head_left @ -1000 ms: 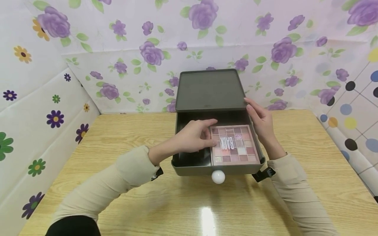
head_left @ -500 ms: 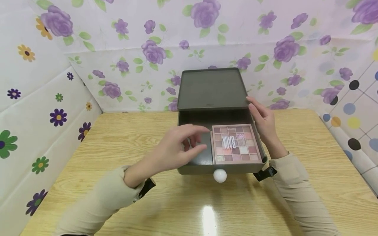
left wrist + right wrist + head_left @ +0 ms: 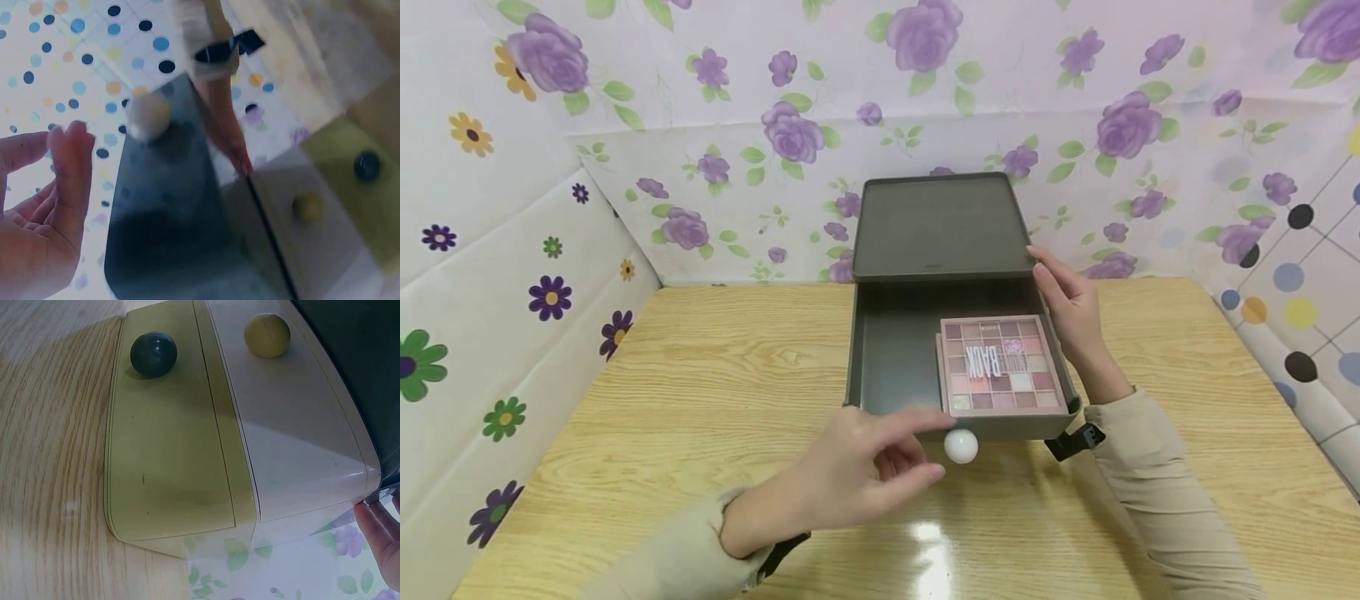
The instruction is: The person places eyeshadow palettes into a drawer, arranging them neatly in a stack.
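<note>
A small chest of drawers (image 3: 943, 225) has its dark grey top drawer (image 3: 898, 358) pulled out. Inside on the right lies an eyeshadow palette (image 3: 1003, 367) with a grid of pink and brown shades. My left hand (image 3: 868, 467) is in front of the drawer, beside its round white knob (image 3: 961, 447). Its index finger and thumb are spread apart around the knob's left side, with nothing held. In the left wrist view a gap shows between the left hand (image 3: 47, 212) and the knob (image 3: 148, 117). My right hand (image 3: 1071, 312) rests its fingers against the chest's right side.
Below the top drawer are a white drawer (image 3: 300, 425) with a yellow knob (image 3: 267, 335) and a yellow-green drawer (image 3: 169, 456) with a dark knob (image 3: 154, 354), both shut. The chest stands on a wooden table (image 3: 737, 358) before a flowered wall covering (image 3: 700, 150).
My left hand has come off the palette, drawn back out of the drawer, then moved down to the white knob. The palette and drawer stay put, and my right hand keeps its place.
</note>
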`<state>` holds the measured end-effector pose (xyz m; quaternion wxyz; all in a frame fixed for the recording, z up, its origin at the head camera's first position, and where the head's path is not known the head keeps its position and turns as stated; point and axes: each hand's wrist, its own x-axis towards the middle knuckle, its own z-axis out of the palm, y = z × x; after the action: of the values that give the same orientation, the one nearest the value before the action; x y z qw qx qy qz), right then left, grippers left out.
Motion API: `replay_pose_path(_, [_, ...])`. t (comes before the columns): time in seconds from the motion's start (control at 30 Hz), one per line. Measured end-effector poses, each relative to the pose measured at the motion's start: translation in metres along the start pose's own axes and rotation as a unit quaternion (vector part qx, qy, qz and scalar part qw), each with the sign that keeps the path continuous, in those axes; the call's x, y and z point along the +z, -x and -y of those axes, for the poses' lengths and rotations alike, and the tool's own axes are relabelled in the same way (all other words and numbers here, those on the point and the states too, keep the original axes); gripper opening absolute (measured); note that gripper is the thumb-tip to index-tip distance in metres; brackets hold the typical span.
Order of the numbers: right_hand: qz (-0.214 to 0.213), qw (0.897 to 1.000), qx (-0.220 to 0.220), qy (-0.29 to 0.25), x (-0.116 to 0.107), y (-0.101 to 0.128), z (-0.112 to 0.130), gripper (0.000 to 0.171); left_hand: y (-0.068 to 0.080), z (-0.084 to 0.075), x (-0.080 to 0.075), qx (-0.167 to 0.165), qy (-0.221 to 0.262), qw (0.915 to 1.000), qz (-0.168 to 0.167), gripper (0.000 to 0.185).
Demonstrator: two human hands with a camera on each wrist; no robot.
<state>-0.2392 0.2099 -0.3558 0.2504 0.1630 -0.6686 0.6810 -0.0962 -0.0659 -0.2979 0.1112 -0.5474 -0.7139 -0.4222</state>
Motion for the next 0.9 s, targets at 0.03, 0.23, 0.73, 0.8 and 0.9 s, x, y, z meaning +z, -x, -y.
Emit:
replay_pose_path(0.03, [0.000, 1.000, 0.000, 0.000, 0.000, 0.000, 0.000, 0.027, 0.002, 0.000, 0.004, -0.002, -0.002, 1.0000, 0.007, 0.036])
replay_pose_path(0.23, [-0.005, 1.000, 0.005, -0.001, 0.000, -0.001, 0.001, 0.026, 0.012, 0.006, 0.027, -0.011, -0.053, 0.9980, 0.034, 0.043])
replay_pose_path(0.73, [0.000, 1.000, 0.009, -0.021, 0.000, 0.001, -0.001, 0.024, 0.014, 0.023, 0.051, 0.022, -0.184, 0.9823, -0.028, 0.023])
replay_pose_path(0.8, [0.002, 0.999, 0.015, -0.038, 0.000, 0.002, -0.001, 0.024, 0.014, 0.024, 0.051, 0.023, -0.181, 0.9826, -0.032, 0.023])
replay_pose_path(0.9, [0.002, 0.998, 0.023, -0.056, 0.001, 0.002, -0.002, 0.024, 0.014, 0.024, 0.051, 0.025, -0.181, 0.9825, -0.038, 0.024])
